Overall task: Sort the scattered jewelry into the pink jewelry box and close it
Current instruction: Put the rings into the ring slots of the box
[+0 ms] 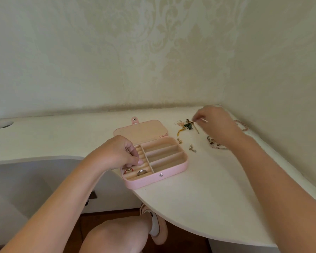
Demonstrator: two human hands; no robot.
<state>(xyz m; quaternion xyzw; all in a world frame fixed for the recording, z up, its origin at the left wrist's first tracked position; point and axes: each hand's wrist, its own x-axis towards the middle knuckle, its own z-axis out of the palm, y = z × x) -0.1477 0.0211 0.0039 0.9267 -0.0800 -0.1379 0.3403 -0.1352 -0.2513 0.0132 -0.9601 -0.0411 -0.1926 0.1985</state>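
Head: jewelry box (144,182), long axis diagonal

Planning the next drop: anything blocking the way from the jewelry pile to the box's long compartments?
Nothing visible: the box is open, its long compartments bare, and the left hand sits over the ring slots, aside.

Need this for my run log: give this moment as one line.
box open | two rings in slots | left hand in box, grip unclear | right hand pinching loose jewelry
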